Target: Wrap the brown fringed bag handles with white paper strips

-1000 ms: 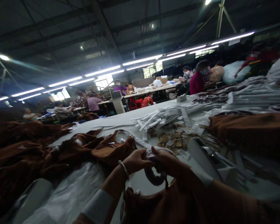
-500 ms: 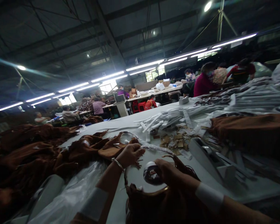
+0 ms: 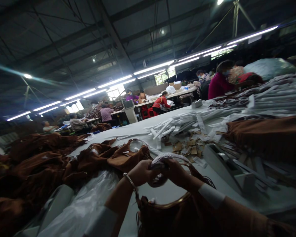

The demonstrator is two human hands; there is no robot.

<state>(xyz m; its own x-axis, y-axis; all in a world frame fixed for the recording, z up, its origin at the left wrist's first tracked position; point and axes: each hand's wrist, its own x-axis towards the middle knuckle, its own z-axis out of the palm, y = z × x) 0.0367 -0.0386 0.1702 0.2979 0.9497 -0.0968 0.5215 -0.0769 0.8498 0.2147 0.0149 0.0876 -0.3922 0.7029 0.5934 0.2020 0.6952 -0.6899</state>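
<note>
A brown handbag (image 3: 172,217) stands in front of me with its handle arched upward. White wrapping (image 3: 171,156) covers the top of the handle. My left hand (image 3: 140,172) is closed at the left end of the wrapped handle, a metal bangle on its wrist. My right hand (image 3: 179,174) is closed on a roll of tape (image 3: 158,181), held under the handle and against my left fingers. The two hands nearly touch. My fingers partly hide the roll and the left part of the handle.
Brown bags (image 3: 128,158) lie piled to the left, beside clear plastic (image 3: 88,204). A tape dispenser (image 3: 222,168), cardboard scraps (image 3: 192,146) and white strips (image 3: 172,126) are on the right of the table (image 3: 118,133). Co-workers sit at farther tables.
My right hand has brought the tape roll up and left, from inside the handle loop to my left hand. A person in red at the back has risen a little.
</note>
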